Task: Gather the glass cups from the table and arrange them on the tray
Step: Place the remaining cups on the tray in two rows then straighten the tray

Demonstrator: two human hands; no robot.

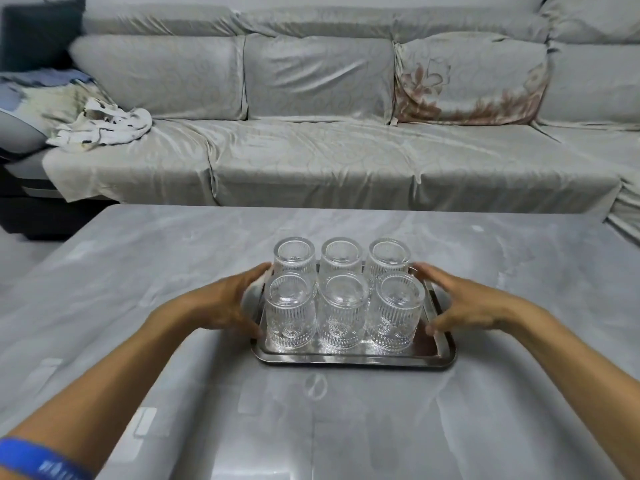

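Observation:
Several ribbed glass cups stand upside down in two rows on a shiny metal tray in the middle of the grey marble table. My left hand is at the tray's left edge with spread fingers, the thumb near the front left corner. My right hand is at the tray's right edge, fingers spread the same way. Whether either hand grips the rim or only touches it cannot be told. Neither hand holds a cup.
A long grey covered sofa runs behind the table, with a crumpled white cloth on its left seat and a floral cushion at the right. A blue band circles my left forearm.

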